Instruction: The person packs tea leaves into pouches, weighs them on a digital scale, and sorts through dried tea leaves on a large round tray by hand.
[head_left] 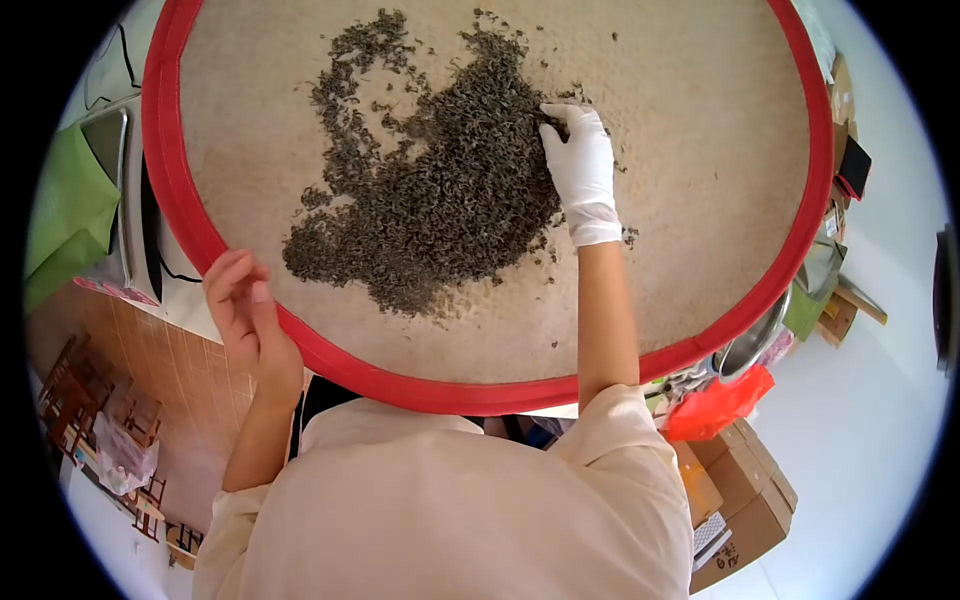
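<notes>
A wide round tray (700,230) with a red rim fills the upper middle of the view. Dark, curled dried leaves (450,180) lie on it in a heap, with a thinner trail at the upper left. My right hand (580,160), in a white glove, touches the heap's right edge; its fingers are bent, and the fingertips are partly hidden by the leaves. Bare and slightly curled, my left hand (248,312) is at the lower left rim with its fingers apart from the thumb and nothing in it.
On the left are a green cloth (70,210) and a metal-edged tray (125,200). A metal bowl (752,345), a red plastic bag (720,405) and cardboard boxes (745,500) are at the lower right. Wooden chairs (75,400) stand at the far lower left.
</notes>
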